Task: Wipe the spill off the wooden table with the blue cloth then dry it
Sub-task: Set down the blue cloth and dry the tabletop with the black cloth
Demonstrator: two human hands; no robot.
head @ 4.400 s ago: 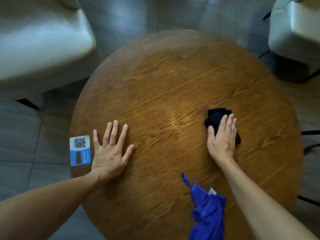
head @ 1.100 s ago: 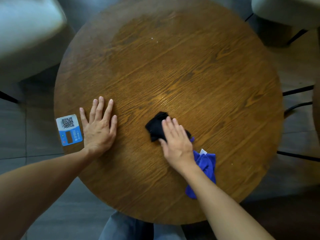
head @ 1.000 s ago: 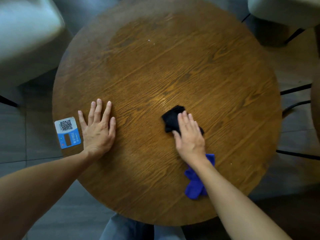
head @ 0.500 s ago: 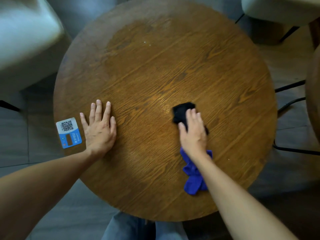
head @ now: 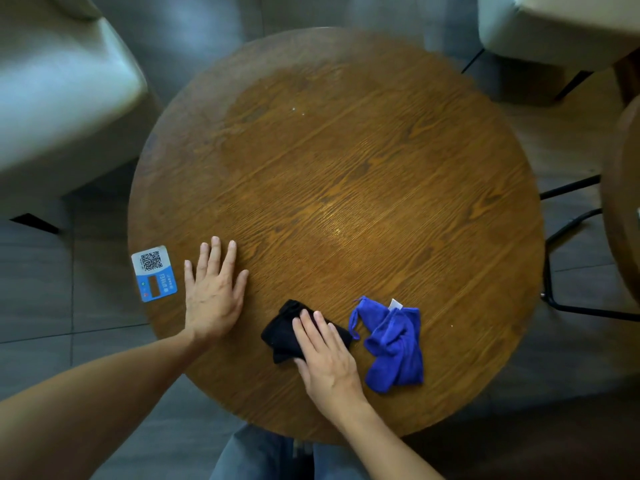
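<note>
A round wooden table [head: 346, 168] fills the view. My right hand [head: 323, 355] presses flat on a folded black cloth [head: 282, 336] near the table's front edge, fingers extended over it. Just right of it the blue cloth [head: 394, 344] lies crumpled and untouched, a white tag at its top. My left hand [head: 214, 292] rests palm down, fingers spread, on the table's left side. A faint glossy streak [head: 337, 230] shows in the middle of the wood.
A blue and white QR code sticker [head: 154, 273] sits at the table's left edge. Pale upholstered chairs stand at the back left [head: 59, 91] and back right [head: 554, 26]. Black metal chair legs [head: 568, 230] and another wooden table edge [head: 623, 202] are at the right.
My right hand has slid the black cloth from the table's middle back toward the front edge, left of the blue cloth. The left hand stayed flat in place.
</note>
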